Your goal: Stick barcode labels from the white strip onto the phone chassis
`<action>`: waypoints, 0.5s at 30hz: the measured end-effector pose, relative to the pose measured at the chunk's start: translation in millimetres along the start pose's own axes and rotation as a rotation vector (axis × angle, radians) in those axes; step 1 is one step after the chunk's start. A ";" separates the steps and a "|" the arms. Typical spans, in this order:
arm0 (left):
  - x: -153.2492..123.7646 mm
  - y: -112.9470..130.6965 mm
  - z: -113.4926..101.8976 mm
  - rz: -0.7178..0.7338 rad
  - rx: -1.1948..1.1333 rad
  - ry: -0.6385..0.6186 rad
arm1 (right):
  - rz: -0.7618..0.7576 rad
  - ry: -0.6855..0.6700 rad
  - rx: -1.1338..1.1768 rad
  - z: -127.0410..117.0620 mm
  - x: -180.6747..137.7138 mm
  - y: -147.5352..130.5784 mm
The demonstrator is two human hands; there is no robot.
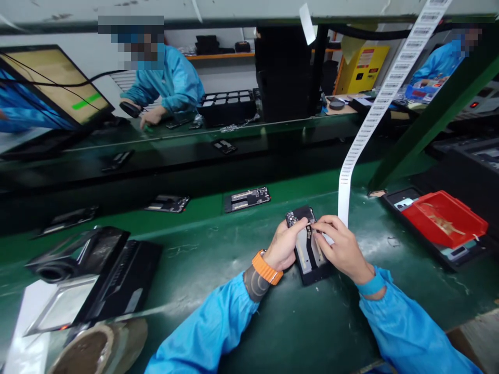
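Bare fingers of a worker's left hand [286, 241] clasp the side of an opened phone [305, 254], the thumb pressed across its upper part. The right hand [343, 249] bends over the opposite side, thumb and fingertips close together at the upper end of a black ribbon [310, 244]; whether they pinch it cannot be told. The phone is over the middle of a green surface [202, 275], its circuitry end toward the far edge; whether its lower end rests there is unclear. An orange watch strap [267, 267] circles the left wrist, a blue band [371, 284] the right.

A strip of barcode labels [384, 101] descends behind the right hand. Toward the surface's right end, a red bin [436, 210] sits in a black tray [454, 262]. Near the left end stands a black device [117, 275], with a tape roll [130, 337] at the near left corner. Along the far edge lie more opened phones [249, 198], spaced well apart. Beyond, a blue-clad co-worker [175, 72] holds a dark handheld device [130, 109] beside a monitor [64, 78].
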State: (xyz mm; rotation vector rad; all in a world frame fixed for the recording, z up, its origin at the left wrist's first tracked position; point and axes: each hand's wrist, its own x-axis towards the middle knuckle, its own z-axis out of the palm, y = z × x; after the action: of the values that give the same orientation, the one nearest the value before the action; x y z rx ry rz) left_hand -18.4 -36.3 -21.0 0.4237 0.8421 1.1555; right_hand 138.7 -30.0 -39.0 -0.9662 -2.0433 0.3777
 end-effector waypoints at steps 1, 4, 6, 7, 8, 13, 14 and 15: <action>0.2 0.2 -0.2 -0.009 -0.003 0.005 | -0.003 -0.013 -0.004 -0.8 0.0 0.0; 1.6 1.2 -1.9 -0.031 -0.016 0.015 | -0.006 -0.058 -0.026 -3.1 0.0 -0.7; 2.1 2.1 -2.9 -0.047 -0.013 0.013 | 0.003 -0.087 -0.033 -5.3 0.2 -1.4; 1.9 2.4 -3.0 -0.054 -0.008 0.011 | 0.012 -0.102 -0.033 -6.8 0.3 -1.8; 1.2 2.7 -2.7 -0.061 0.002 0.010 | 0.023 -0.121 -0.030 -8.5 0.6 -2.2; -6.9 3.1 4.1 -0.073 0.094 -0.005 | 0.115 -0.225 0.026 -14.5 3.5 -3.1; -8.3 3.2 5.5 -0.079 0.099 -0.025 | 0.127 -0.240 0.040 -14.5 4.0 -3.0; -8.9 3.5 6.3 -0.091 0.094 -0.049 | 0.131 -0.248 0.046 -14.2 4.3 -3.0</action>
State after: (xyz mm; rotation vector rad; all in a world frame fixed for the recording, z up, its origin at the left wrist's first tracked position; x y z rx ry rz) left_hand -17.1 -42.5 -11.4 0.4849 0.8665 1.0204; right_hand 146.8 -29.8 -26.2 -1.0719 -2.1867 0.6384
